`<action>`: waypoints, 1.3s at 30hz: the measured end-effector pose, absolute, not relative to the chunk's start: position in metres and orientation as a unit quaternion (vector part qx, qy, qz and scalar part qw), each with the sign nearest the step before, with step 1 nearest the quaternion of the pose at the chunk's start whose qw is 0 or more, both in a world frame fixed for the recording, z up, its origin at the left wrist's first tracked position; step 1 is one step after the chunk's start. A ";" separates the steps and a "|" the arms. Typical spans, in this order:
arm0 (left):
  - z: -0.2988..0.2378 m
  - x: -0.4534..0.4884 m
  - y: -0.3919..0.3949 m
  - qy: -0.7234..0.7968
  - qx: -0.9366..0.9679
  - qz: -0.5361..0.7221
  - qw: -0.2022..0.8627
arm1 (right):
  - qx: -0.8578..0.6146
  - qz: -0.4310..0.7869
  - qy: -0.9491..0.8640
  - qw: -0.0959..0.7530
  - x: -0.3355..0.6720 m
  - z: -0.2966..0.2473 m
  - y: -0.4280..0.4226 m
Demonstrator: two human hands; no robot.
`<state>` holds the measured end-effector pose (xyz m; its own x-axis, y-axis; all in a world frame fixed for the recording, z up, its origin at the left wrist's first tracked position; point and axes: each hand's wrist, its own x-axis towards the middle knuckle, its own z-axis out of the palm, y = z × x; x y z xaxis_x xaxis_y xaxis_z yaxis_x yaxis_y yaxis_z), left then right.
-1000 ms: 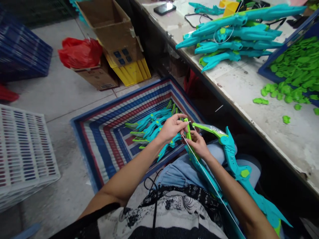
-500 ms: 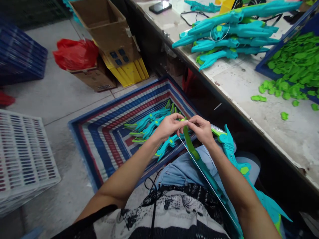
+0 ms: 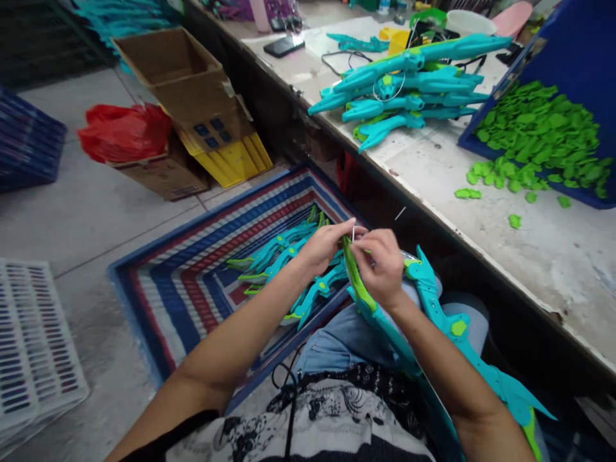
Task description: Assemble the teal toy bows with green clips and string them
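Note:
A teal and green toy bow [image 3: 357, 282] lies over my lap, its green tip pointing away from me. My left hand [image 3: 323, 248] is closed around that tip. Close beside it, my right hand [image 3: 382, 262] pinches a white string [image 3: 353, 232], a short piece of which shows upright between the hands. The fingertips partly hide the tip. Across my right leg lies another teal length of bow [image 3: 457, 327] with a green patch; whether it is a separate bow I cannot tell.
On my left, a striped lined crate [image 3: 192, 285] holds several toy bows [image 3: 283, 247]. More bows [image 3: 409, 83] are stacked on the bench [image 3: 423, 170], near a blue bin [image 3: 568, 51] of green pieces [image 3: 543, 128]. Cardboard boxes [image 3: 187, 90] and a white crate [image 3: 38, 346] stand on the floor.
My right hand has turned, with its knuckles now up, and draws the white string up beside the green tip. My left hand stays at the tip. The camera view has shifted and tilted up.

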<state>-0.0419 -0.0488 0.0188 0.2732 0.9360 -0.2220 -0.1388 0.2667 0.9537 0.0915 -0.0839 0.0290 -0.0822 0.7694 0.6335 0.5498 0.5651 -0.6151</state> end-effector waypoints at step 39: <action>0.057 -0.042 -0.071 0.465 0.352 0.392 0.712 | -0.414 0.067 -0.784 0.458 0.107 0.027 -0.079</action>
<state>-0.0422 -0.0712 0.0568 0.2614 0.8846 -0.3861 -0.2306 0.4456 0.8650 0.1072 -0.0794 0.0273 -0.2374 0.7103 0.6627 0.5876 0.6482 -0.4842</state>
